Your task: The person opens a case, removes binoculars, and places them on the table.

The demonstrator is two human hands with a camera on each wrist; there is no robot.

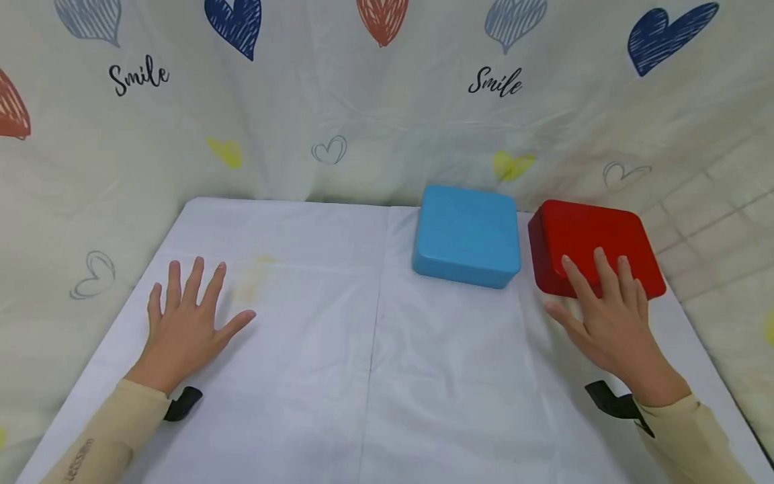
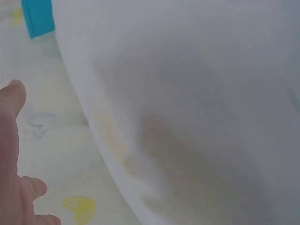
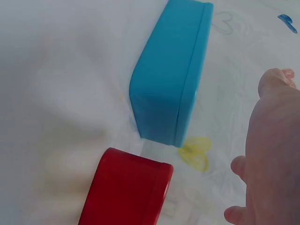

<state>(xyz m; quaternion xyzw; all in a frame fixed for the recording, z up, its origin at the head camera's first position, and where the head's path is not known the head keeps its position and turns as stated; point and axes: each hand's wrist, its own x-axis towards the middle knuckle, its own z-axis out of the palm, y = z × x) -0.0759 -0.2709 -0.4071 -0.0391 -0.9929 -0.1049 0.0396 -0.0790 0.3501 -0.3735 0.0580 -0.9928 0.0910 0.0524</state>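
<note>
My left hand (image 1: pixel 184 329) is spread over the left part of the white table, fingers straight and nothing in them. In the left wrist view that hand (image 2: pixel 9 140) shows only at the left edge. My right hand (image 1: pixel 611 329), fingers extended, hovers at the near side of a red box (image 1: pixel 598 235) with rounded corners; its fingertips overlap the box's top in the head view. Left of the red box stands a light blue box (image 1: pixel 468 232) of similar shape. The right wrist view shows both the blue box (image 3: pixel 173 70) and the red box (image 3: pixel 126 187), apart from the right hand (image 3: pixel 274 150).
A white cloth (image 1: pixel 314 349) covers the table, with a crease down its middle and a faint yellowish stain (image 1: pixel 254 279). Behind it hangs a pale curtain (image 1: pixel 387 107) printed with hearts and "Smile". Both boxes stand near the table's far edge.
</note>
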